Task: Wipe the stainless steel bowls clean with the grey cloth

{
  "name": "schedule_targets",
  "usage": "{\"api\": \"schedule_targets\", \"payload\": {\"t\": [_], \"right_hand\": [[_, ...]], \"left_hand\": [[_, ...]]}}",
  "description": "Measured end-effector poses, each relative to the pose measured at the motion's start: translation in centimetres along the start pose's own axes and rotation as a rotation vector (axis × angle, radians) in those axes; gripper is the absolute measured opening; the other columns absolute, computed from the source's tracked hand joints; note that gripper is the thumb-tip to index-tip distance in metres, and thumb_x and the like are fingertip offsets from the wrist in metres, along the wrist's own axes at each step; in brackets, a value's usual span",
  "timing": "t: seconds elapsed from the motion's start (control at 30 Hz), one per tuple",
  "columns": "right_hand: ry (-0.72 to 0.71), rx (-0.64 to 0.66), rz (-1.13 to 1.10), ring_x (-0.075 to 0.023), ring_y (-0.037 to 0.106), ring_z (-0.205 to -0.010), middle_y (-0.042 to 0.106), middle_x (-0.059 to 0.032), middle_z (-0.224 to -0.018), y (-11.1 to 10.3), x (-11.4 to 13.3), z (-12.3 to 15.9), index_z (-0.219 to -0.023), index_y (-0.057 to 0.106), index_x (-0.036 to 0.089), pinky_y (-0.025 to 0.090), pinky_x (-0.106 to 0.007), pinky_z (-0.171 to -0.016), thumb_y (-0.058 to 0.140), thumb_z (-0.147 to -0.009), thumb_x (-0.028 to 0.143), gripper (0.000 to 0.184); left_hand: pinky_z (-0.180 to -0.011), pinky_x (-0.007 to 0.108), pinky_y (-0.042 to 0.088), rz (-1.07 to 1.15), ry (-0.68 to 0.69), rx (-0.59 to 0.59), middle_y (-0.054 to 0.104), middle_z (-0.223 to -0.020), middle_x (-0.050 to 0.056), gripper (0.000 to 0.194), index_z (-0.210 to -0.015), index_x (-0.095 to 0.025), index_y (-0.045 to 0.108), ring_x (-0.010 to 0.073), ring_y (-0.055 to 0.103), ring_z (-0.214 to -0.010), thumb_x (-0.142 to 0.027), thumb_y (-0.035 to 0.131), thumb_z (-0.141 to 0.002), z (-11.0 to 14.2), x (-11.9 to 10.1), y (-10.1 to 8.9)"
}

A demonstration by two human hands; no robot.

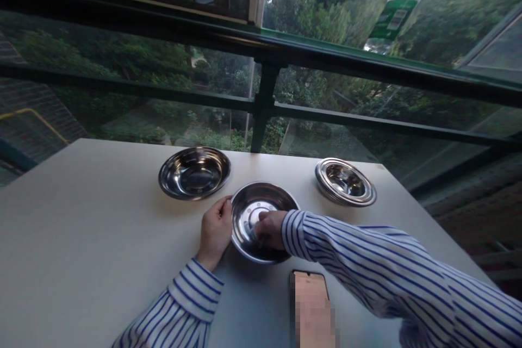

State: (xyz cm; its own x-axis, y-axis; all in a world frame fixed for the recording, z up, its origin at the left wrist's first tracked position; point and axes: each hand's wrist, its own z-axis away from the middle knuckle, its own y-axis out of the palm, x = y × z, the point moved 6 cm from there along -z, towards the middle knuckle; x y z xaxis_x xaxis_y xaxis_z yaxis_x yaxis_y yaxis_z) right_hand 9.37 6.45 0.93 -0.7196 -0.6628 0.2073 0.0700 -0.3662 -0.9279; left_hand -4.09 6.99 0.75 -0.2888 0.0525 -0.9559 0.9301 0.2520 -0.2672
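A shiny steel bowl [281,196] is in front of me at the middle of the table, its inside facing me. My left hand [215,234] grips its left rim, thumb on the edge. Inside the bowl, my right hand [272,229] reaches down to the bottom with curled fingers. Its fingertips are partly hidden, and whatever they may hold cannot be made out. Behind and to the left sits a wider steel bowl [196,174], touched by neither hand. A stack of smaller steel bowls [346,182] stands at the back right.
A phone [312,304], its screen blurred out, lies on the white table [101,239] below the bowl. Dark green railing [265,98] and window glass run behind the table's far edge. A plastic bottle [395,13] with a green label stands on the upper rail.
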Motion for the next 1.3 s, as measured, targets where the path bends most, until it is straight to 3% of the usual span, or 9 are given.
{"api": "schedule_targets", "payload": {"t": [0.1, 0.2, 0.33, 0.43, 0.53, 0.7, 0.83, 1.1, 1.3], "right_hand": [[-0.052, 0.001, -0.003, -0.015, 0.058, -0.072, 0.061, -0.0024, -0.086, 0.1, 2.1, -1.1, -0.092, 0.067, 0.024, 0.044, -0.023, -0.063, 0.063, -0.067, 0.018, 0.026], [-0.026, -0.073, 0.019, -0.0175, 0.057, -0.082, 0.059, -0.0061, -0.097, -1.0, 2.0, -2.8, -0.105, 0.063, 0.023, 0.044, -0.026, -0.07, 0.056, -0.074, 0.016, 0.032], [0.065, -0.18, 0.068, -0.0225, 0.052, -0.093, 0.055, -0.0114, -0.104, -2.9, -0.6, -3.2, -0.107, 0.06, 0.018, 0.043, -0.032, -0.076, 0.052, -0.078, 0.014, 0.031], [0.167, -0.261, 0.092, -0.0209, 0.052, -0.087, 0.056, -0.0098, -0.095, -4.3, -2.5, -1.5, -0.101, 0.062, 0.017, 0.042, -0.031, -0.076, 0.049, -0.081, 0.017, 0.024], [0.307, -0.381, 0.109, -0.0207, 0.049, -0.092, 0.052, -0.0108, -0.102, -5.9, -4.1, 1.0, -0.108, 0.057, 0.017, 0.04, -0.031, -0.08, 0.04, -0.086, 0.017, 0.027], [0.492, -0.44, 0.117, -0.0249, 0.05, -0.091, 0.052, -0.0154, -0.099, -6.3, -6.5, 1.5, -0.106, 0.057, 0.013, 0.041, -0.035, -0.076, 0.04, -0.085, 0.015, 0.027], [0.458, -0.438, 0.111, -0.0262, 0.05, -0.09, 0.054, -0.0166, -0.099, -6.1, -6.0, -1.4, -0.104, 0.058, 0.012, 0.041, -0.037, -0.077, 0.044, -0.083, 0.015, 0.026], [0.157, -0.461, 0.035, -0.02, 0.046, -0.098, 0.054, -0.0066, -0.106, -5.3, -0.3, -4.2, -0.105, 0.06, 0.024, 0.037, -0.029, -0.087, 0.049, -0.084, 0.022, 0.024], [0.295, -0.533, -0.077, -0.0238, 0.049, -0.091, 0.052, -0.0141, -0.098, -5.4, -3.9, -2.8, -0.097, 0.063, 0.014, 0.039, -0.037, -0.081, 0.048, -0.082, 0.015, 0.022]], "left_hand": [[-0.079, 0.032, 0.047, 0.0, -0.005, -0.003, 0.07, -0.094, 0.011, 0.034, -0.095, -0.011, 0.067, 0.0232, 0.063, -0.088, -0.032, 0.046, -0.079, -0.1, 0.0, -0.1], [-0.082, 0.033, 0.046, 0.004, 0.004, 0.011, 0.07, -0.095, 0.011, 0.033, -0.096, -0.012, 0.068, 0.0233, 0.063, -0.092, -0.032, 0.047, -0.078, -0.1, 0.0, -0.1], [-0.084, 0.033, 0.045, 0.012, 0.007, 0.01, 0.07, -0.098, 0.011, 0.034, -0.097, -0.013, 0.067, 0.0231, 0.063, -0.092, -0.034, 0.047, -0.079, 0.1, 0.1, -0.1], [-0.084, 0.033, 0.045, 0.013, -0.004, -0.013, 0.069, -0.1, 0.011, 0.035, -0.098, -0.012, 0.067, 0.0234, 0.062, -0.093, -0.034, 0.046, -0.079, 0.2, 0.3, -0.1], [-0.083, 0.034, 0.046, 0.012, -0.009, -0.019, 0.07, -0.097, 0.011, 0.034, -0.096, -0.013, 0.067, 0.0236, 0.063, -0.092, -0.033, 0.047, -0.079, 0.3, 0.2, 0.0], [-0.082, 0.032, 0.046, 0.016, 0.002, -0.015, 0.07, -0.097, 0.012, 0.035, -0.096, -0.011, 0.067, 0.0234, 0.062, -0.093, -0.033, 0.046, -0.079, 0.4, 0.0, 0.1], [-0.083, 0.031, 0.045, 0.03, 0.011, -0.002, 0.07, -0.098, 0.011, 0.034, -0.096, -0.012, 0.067, 0.0232, 0.062, -0.093, -0.033, 0.047, -0.079, 0.4, 0.0, 0.2], [-0.082, 0.032, 0.046, 0.065, -0.012, 0.007, 0.07, -0.098, 0.011, 0.034, -0.095, -0.012, 0.067, 0.0229, 0.063, -0.092, -0.034, 0.046, -0.08, 0.4, 0.3, 0.3], [-0.081, 0.029, 0.045, 0.061, -0.016, -0.004, 0.07, -0.097, 0.01, 0.034, -0.093, -0.014, 0.068, 0.022, 0.062, -0.091, -0.038, 0.048, -0.08, 0.4, 0.3, 0.5]]}}
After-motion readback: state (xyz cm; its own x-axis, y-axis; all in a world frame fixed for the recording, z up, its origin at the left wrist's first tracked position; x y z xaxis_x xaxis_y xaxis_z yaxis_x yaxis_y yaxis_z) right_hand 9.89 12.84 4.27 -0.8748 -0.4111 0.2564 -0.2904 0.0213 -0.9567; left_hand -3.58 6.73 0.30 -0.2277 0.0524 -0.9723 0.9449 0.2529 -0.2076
